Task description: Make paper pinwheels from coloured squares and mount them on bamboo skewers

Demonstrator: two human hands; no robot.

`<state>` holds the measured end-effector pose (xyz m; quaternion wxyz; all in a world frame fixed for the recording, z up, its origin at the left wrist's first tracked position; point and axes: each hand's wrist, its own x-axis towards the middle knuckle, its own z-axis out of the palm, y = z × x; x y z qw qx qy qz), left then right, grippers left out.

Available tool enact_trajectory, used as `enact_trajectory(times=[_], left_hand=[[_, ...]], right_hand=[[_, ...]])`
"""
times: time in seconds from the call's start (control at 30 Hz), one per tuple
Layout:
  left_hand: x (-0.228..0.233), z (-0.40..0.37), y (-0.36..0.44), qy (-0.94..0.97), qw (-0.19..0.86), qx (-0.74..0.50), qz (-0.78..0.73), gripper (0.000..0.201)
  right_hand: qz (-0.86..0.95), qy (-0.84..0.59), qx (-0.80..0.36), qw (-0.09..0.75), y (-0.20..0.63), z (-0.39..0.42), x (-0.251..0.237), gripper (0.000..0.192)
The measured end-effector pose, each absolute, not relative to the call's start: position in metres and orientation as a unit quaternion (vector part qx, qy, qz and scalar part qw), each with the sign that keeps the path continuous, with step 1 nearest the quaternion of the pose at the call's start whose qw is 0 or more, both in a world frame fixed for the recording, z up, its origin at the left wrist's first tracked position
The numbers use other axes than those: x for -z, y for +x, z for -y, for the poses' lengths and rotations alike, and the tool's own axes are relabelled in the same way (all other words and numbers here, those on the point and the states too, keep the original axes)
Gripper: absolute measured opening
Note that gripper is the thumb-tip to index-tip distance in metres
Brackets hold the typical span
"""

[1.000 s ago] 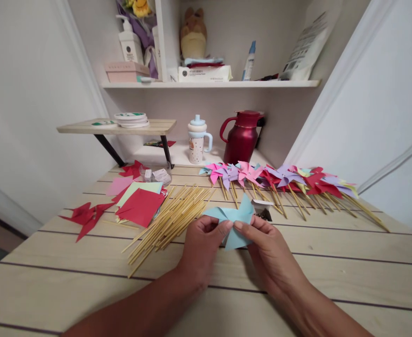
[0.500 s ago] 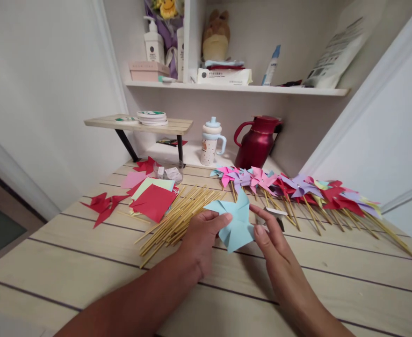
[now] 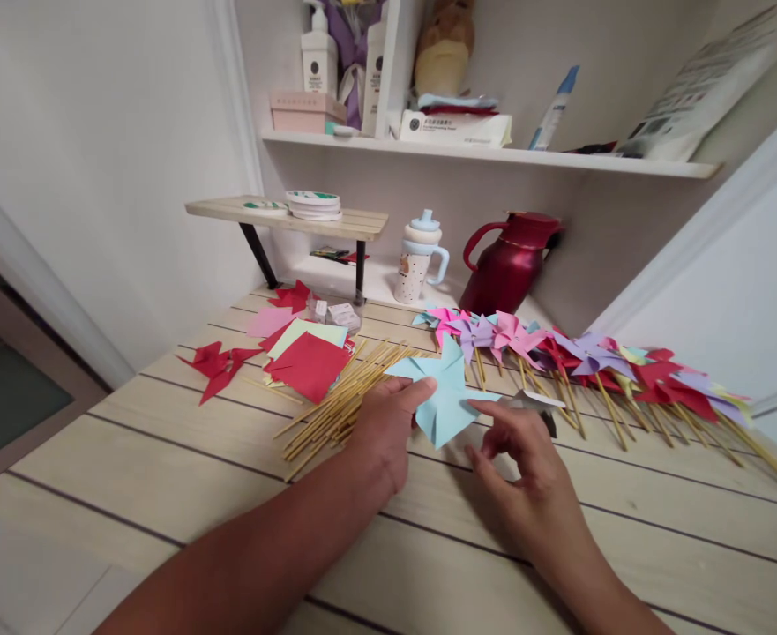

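Head view: my left hand [image 3: 384,428] pinches the light blue paper pinwheel [image 3: 447,397] at its left edge, holding it just above the tabletop [image 3: 163,476] beside the bundle of wooden sticks [image 3: 341,392]. My right hand [image 3: 524,472] hovers loosely open, empty, fingers near the paper's lower right corner. With only one hand gripping, the folded flaps could spring apart, I judge. A small dark and white object [image 3: 539,407] behind my right hand is partly hidden, and I cannot tell what it is

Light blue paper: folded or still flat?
Folded. The light blue paper shows pinwheel points and creases, pinched in the left hand; right hand is off it.
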<state>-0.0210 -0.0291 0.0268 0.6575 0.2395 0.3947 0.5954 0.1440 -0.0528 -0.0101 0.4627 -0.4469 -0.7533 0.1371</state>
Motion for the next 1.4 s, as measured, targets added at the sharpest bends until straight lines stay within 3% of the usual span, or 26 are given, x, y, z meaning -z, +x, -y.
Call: enact_trajectory(times=[0.2,0.6,1.4], left_hand=[[-0.028,0.033,-0.019,0.249,0.674,-0.579,-0.384,0.031],[-0.026,0.039,-0.013,0.262,0.697,-0.557,-0.368,0.029],[-0.022,0.041,-0.009,0.318,0.651,-0.545,-0.422,0.026]], right_hand=[[0.773,-0.409,-0.038,0.484,0.136,0.06,-0.002,0.033],[0.71,-0.437,-0.054,0.55,0.135,0.059,-0.007,0.008],[0.625,-0.525,-0.137,0.562,0.144,0.052,-0.017,0.01]])
